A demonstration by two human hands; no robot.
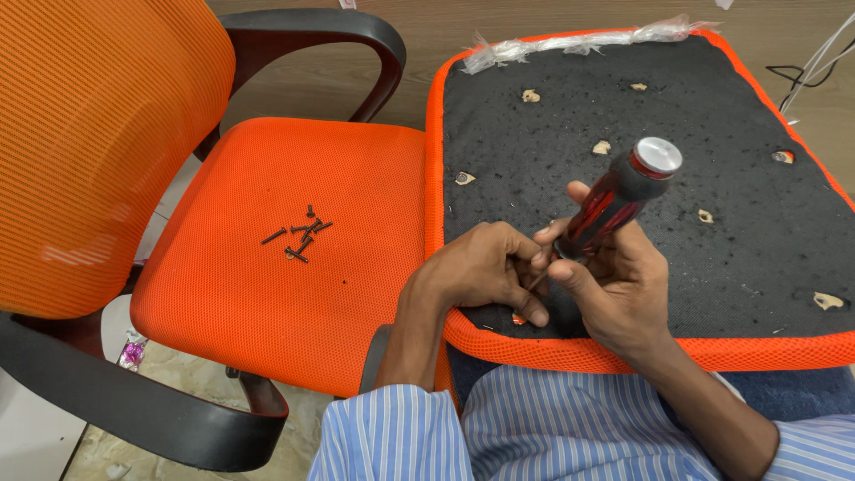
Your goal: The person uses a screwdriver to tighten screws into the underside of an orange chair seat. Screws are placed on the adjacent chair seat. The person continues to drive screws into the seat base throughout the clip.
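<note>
Screwdriver (614,200) in right hand (614,285), left hand (485,267) at its tip.

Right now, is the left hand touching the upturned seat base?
Touching: the head view shows the left hand with fingertips pressed on the black underside of the seat base, beside the screwdriver.

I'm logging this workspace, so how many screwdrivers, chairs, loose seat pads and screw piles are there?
screwdriver: 1
orange chair: 1
upturned seat pad: 1
pile of dark screws: 1
Total: 4
</note>
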